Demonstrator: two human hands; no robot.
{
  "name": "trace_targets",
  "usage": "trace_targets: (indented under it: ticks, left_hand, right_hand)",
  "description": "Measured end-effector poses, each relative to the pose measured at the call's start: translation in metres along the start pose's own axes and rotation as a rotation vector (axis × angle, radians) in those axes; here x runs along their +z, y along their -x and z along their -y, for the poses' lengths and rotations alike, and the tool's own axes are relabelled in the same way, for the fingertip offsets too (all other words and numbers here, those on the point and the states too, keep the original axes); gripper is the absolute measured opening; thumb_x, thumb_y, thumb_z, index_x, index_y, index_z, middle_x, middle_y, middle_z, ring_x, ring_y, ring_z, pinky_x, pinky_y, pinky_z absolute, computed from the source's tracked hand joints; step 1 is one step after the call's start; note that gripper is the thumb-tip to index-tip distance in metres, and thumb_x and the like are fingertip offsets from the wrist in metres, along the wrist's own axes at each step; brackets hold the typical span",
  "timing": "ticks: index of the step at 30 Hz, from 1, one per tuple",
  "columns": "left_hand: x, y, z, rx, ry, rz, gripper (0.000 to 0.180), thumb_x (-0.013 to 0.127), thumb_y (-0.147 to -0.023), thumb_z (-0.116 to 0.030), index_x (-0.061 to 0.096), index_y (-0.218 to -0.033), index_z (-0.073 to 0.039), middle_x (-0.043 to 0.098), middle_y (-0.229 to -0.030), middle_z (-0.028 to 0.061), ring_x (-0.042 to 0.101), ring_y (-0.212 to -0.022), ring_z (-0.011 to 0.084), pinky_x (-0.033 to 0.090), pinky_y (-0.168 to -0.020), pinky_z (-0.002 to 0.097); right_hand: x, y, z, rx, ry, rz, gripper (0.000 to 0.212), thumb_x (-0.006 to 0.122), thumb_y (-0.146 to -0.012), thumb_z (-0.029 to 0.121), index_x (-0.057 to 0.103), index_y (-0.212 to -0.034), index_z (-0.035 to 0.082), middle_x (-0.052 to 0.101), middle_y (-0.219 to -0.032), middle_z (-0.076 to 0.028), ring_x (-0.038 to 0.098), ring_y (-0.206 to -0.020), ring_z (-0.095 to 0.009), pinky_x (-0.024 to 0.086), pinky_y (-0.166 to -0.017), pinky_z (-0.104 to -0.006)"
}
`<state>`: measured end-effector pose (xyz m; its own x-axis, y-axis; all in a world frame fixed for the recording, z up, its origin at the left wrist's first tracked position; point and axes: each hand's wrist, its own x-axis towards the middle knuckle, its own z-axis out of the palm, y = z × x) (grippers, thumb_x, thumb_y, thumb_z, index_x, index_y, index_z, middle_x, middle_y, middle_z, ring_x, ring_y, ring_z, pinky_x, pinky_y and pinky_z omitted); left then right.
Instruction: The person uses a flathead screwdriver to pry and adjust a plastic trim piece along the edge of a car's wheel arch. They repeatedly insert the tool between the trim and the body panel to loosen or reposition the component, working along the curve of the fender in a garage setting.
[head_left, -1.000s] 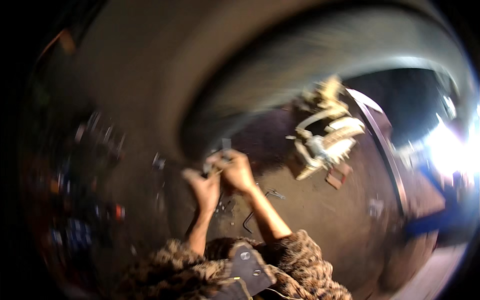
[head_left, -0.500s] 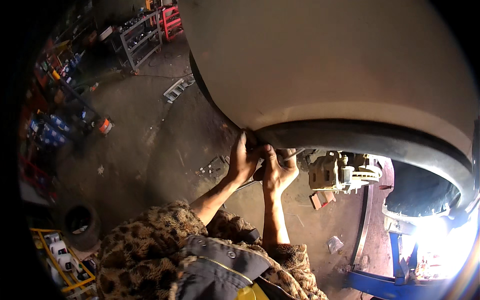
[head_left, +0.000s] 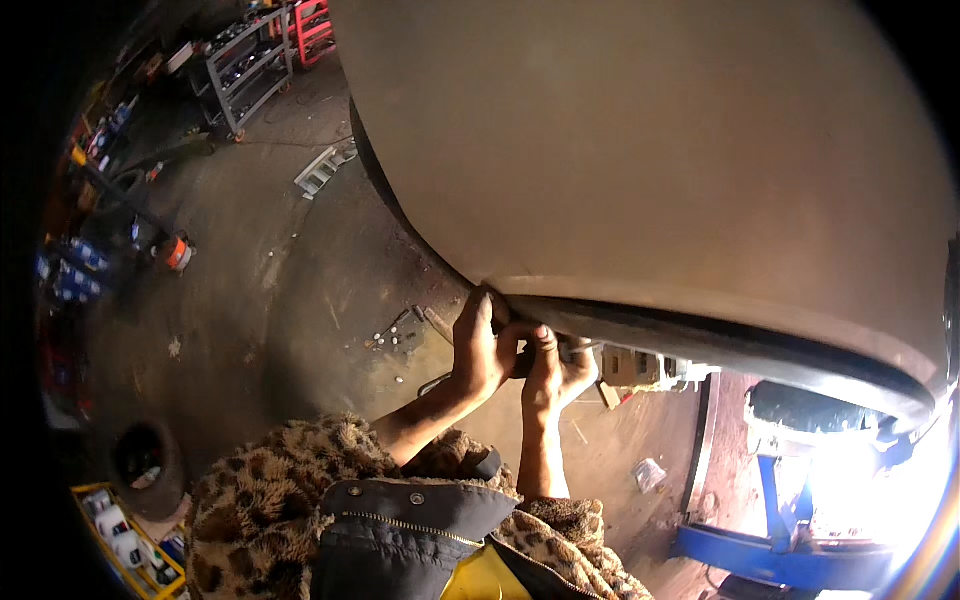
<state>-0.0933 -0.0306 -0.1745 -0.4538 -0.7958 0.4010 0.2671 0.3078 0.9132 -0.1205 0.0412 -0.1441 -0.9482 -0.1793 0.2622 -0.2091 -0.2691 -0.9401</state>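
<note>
We look down on a car's broad tan body panel (head_left: 620, 150) — it takes up most of the upper right — with black trim (head_left: 720, 355) edging its curved lower rim. At lower right, in hard white light, a blue metal stand (head_left: 785, 562) sits on the workshop floor (head_left: 235, 335); a grey shelved cart (head_left: 222, 92) stands at upper left, and a dark tyre (head_left: 174, 470) lies at lower left. Pale metal wheel hardware (head_left: 642, 370) shows below the trim. At the trim's near corner, we see the left hand (head_left: 482, 350) raised, thumb up and fingers bent, and the right hand (head_left: 552, 370) curled close beside it, thumb on top; both touch the edge, but hidden fingertips mean we cannot tell how firmly either is closed, or on what. An orange can (head_left: 177, 253), a clear plastic bag (head_left: 650, 475) and scattered small parts (head_left: 392, 338) — the tiniest things here — dot the floor.
</note>
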Motion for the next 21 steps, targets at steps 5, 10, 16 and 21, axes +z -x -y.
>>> trace_targets:
  ticks: [5,10,16,21]
  left_hand:
    - [-0.019,-0.014,-0.008,0.029,-0.125,0.21,0.023,0.071,-0.079,-0.009,0.05,-0.085,-0.002,0.052,-0.068,0.0024,0.049,-0.061,0.0105,0.044,-0.056,0.026]
    - [-0.035,-0.023,-0.051,-0.105,0.161,0.424,0.019,0.065,-0.086,-0.017,0.061,-0.083,0.001,0.064,-0.069,0.0083,0.061,-0.063,0.0133,0.048,-0.057,0.0265]
    - [-0.026,-0.033,-0.072,-0.049,-0.07,0.351,0.044,0.062,-0.088,-0.03,0.058,-0.057,0.002,0.058,-0.05,0.0047,0.054,-0.045,0.0096,0.042,-0.045,0.0258]
    - [-0.019,-0.032,-0.06,-0.091,-0.036,0.414,0.042,0.059,-0.09,-0.024,0.057,-0.058,0.003,0.06,-0.053,0.006,0.056,-0.049,0.0105,0.045,-0.05,0.0256]
  right_hand:
    - [0.0,-0.006,0.003,0.087,-0.04,0.016,0.016,0.071,-0.079,0.007,0.063,-0.089,-0.001,0.061,-0.065,-0.005,0.047,-0.042,-0.006,0.036,-0.037,-0.0202]
    - [0.0,-0.006,0.0,0.096,-0.1,-0.02,0.015,0.072,-0.079,0.005,0.064,-0.091,-0.001,0.062,-0.066,-0.004,0.045,-0.04,-0.005,0.034,-0.035,-0.0202]
    - [0.003,-0.001,-0.008,0.022,-0.105,-0.003,0.012,0.07,-0.08,0.005,0.065,-0.089,0.0,0.061,-0.066,-0.003,0.045,-0.042,-0.004,0.033,-0.036,-0.0198]
    - [-0.004,-0.009,-0.014,0.08,-0.114,-0.006,0.011,0.07,-0.077,0.001,0.063,-0.086,0.001,0.058,-0.06,0.0,0.046,-0.044,-0.004,0.034,-0.038,-0.0199]
